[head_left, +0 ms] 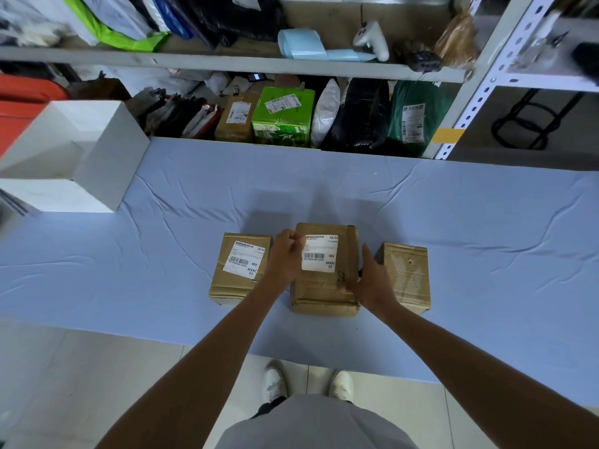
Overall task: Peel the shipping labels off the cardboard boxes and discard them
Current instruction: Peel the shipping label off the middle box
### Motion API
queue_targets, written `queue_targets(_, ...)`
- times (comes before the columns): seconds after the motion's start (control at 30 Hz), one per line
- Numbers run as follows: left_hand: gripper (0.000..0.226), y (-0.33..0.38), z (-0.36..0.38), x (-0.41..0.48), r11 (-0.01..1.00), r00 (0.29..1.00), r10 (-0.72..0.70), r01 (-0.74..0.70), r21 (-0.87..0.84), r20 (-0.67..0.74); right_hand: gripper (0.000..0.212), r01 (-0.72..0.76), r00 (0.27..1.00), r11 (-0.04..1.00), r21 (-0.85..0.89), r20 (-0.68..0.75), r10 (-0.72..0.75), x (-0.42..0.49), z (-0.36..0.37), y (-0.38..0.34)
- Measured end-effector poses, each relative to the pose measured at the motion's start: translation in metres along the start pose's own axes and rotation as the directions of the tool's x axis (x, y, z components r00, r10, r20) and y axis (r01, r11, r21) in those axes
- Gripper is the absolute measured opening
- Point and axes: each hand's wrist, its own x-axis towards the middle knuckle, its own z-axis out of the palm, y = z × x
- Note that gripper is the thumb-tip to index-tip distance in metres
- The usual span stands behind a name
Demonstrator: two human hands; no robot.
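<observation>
Three cardboard boxes stand in a row on the blue-covered table [421, 202]. The middle box [324, 286] carries a white shipping label [319, 252] on top. My left hand [287, 256] has curled fingers at the label's upper left corner and appears to pinch its edge. My right hand [369, 275] rests flat against the middle box's right side, steadying it. The left box [236, 280] bears its own white label [244, 259]. The right box [406, 273] shows only tape on top, no label.
An open white box [97, 163] sits at the table's far left. Behind the table, shelves hold parcels, a green carton [282, 115], bags and a white controller [372, 38]. My white shoes [306, 382] stand on the tiled floor at the table's near edge.
</observation>
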Motion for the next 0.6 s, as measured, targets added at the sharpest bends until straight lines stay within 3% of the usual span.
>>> queue_targets(0.17, 0.011, -0.002, -0.002, 0.001, 0.992, 0.995, -0.098, 0.096, -0.087, -0.029, 0.096, -0.023, 1.000, 1.000, -0.018, -0.008, 0.023, -0.001, 0.005, 0.000)
queue_targets(0.4, 0.014, 0.004, -0.008, -0.001, 0.959, 0.978, -0.201, 0.184, -0.215, -0.057, 0.110, -0.129, 0.989, 0.973, -0.192, -0.092, 0.113, -0.004, 0.010, -0.011)
queue_targets(0.5, 0.024, 0.007, -0.009, -0.003, 0.941, 0.976, -0.214, 0.195, -0.278, -0.040, 0.088, -0.124, 0.991, 0.973, -0.197, -0.067, 0.112, -0.001, 0.007, -0.011)
queue_targets(0.6, 0.023, 0.006, -0.012, -0.001, 0.922, 0.969, -0.248, 0.230, -0.312, -0.017, 0.028, -0.092, 0.992, 0.991, -0.096, -0.099, 0.083, 0.005, 0.001, -0.009)
